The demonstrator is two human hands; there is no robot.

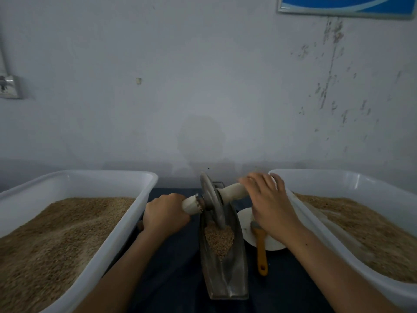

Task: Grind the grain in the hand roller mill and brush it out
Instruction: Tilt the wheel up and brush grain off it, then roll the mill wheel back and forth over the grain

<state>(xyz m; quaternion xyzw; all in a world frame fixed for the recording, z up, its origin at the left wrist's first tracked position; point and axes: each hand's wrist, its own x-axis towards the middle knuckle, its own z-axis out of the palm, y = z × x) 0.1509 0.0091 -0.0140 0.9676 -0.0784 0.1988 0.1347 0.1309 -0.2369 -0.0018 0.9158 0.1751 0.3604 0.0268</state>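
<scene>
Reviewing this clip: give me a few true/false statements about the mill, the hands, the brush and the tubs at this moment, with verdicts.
1. The left hand grips one wooden handle of the roller wheel. True.
2. The right hand holds the brush. False: it rests on the other handle, fingers fairly straight; the brush lies untouched on the white plate.
3. Grain lies in the metal trough in front of the wheel. True.
4. The left tub is empty. False: it holds a bed of grain, as does the right tub.
5. The brush lies to the left of the trough. False: it lies to its right.
</scene>
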